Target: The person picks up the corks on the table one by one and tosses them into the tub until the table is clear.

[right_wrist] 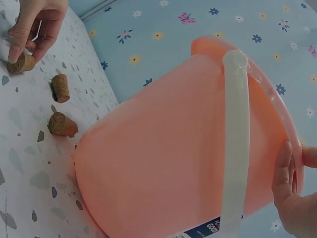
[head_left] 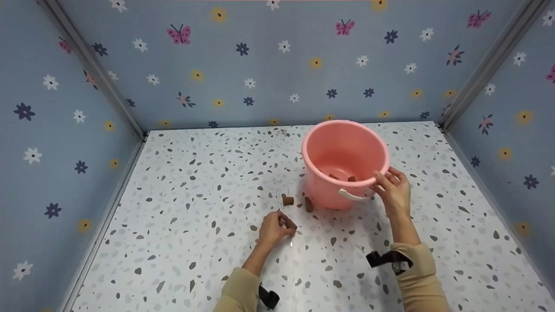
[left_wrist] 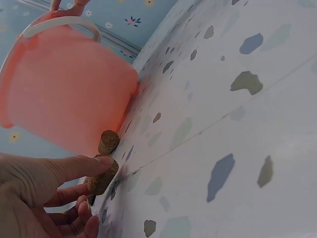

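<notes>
Near the front of the table my left hand (head_left: 273, 228) pinches a brown cork (left_wrist: 104, 179) between thumb and fingers; the right wrist view shows the same cork (right_wrist: 22, 63) at the tabletop. Two more corks lie on the table, one (head_left: 288, 200) just beyond the left hand and another (head_left: 308, 204) beside the base of a pink bucket (head_left: 331, 195). My right hand (head_left: 395, 190) grips the bucket's rim on its right side, thumb and fingers on either side of the edge. Inside, a cork (head_left: 351, 178) and part of another brown piece (head_left: 333, 176) show at the bottom.
A white bucket handle (head_left: 353, 196) hangs down the bucket's near side. The speckled white table (head_left: 195, 195) meets a blue flowered back panel (head_left: 260, 65), with similar panels at left and right. Black straps with small cameras sit at both wrists.
</notes>
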### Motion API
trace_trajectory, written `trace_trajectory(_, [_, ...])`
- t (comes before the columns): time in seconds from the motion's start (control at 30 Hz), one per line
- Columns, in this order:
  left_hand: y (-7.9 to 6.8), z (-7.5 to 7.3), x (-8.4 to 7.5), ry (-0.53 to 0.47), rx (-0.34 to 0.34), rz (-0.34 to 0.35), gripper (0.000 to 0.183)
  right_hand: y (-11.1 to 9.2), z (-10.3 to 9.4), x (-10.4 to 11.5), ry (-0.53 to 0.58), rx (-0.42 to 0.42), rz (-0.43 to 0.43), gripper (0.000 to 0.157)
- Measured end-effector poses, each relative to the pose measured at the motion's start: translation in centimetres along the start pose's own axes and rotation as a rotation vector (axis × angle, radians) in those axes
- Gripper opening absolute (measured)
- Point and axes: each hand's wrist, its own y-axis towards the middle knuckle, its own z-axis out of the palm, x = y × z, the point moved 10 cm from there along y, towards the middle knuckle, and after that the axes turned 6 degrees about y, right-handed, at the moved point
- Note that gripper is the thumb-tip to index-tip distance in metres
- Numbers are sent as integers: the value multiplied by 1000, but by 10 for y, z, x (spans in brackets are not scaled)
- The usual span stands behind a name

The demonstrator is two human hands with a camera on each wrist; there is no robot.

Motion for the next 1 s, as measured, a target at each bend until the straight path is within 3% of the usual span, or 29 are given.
trace_trajectory(0.2, [-1,-6,-7,-30,-22,26,24,0,-2,0,28,-14,3,59])
trace_trajectory(0.53, [-1,-31,-31,-89,-101,109,24,0,-3,-3,34,-26,40,60])
trace_trajectory(0.7, [0,-41,-42,-123,-126,145,25,-12,12,8,56,-1,92,58])
trace_trajectory(0.83, [0,-49,-52,-173,-147,165,25,-12,12,9,37,-12,54,58])
trace_trajectory(0.9, [0,-52,-58,-187,-156,173,25,-3,1,0,-7,-27,7,60])
trace_trajectory(1.0, [0,-58,-66,-203,-162,181,24,-2,-1,-2,-2,-41,4,60])
